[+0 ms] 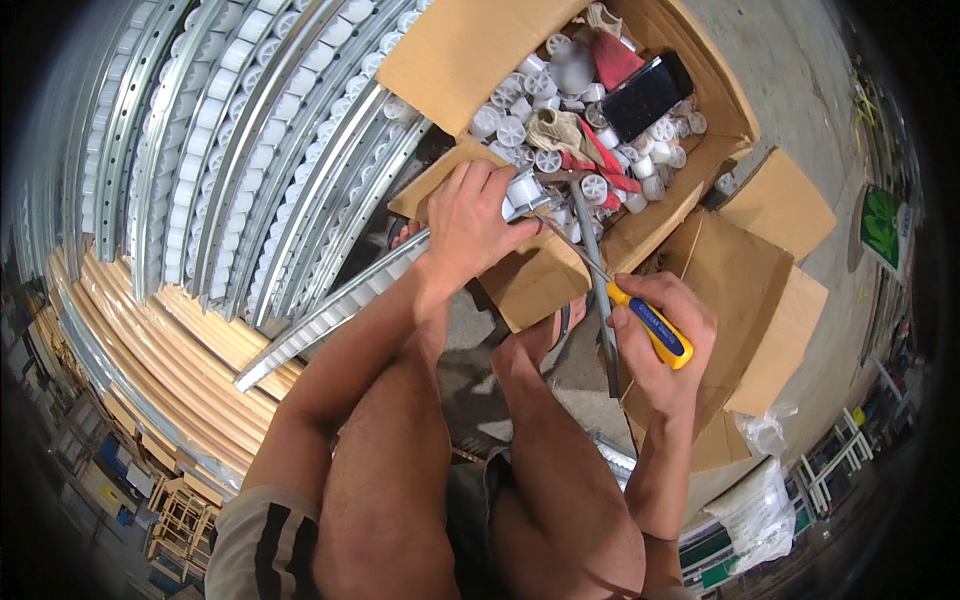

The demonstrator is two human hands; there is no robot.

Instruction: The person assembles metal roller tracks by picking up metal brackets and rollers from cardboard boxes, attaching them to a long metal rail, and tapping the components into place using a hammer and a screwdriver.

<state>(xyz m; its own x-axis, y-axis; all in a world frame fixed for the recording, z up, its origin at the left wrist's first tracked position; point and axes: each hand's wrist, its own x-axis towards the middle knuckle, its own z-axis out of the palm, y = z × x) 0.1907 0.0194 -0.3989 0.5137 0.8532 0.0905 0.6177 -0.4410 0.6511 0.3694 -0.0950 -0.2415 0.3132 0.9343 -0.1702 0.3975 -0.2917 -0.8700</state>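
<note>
My left hand (465,215) is closed round the upper end of a metal roller track (335,313), which slants down to the left beneath my forearm. A white roller (524,187) sits at the track's end, just beyond my fingers. My right hand (668,340) grips the yellow and blue handle of a screwdriver (655,328). Its shaft points up and left, with the tip at the track's end beside my left thumb; whether it touches the roller I cannot tell. Between my hands a hammer (592,240) leans against the carton, head up, its handle passing behind the screwdriver.
An open carton (715,90) holds many white rollers, gloves (555,132) and a black phone (648,95). Beside it stands another open carton (735,270). Finished-looking roller tracks (270,130) lie stacked at left on tan tubes (150,350). Clear plastic (755,520) lies at lower right.
</note>
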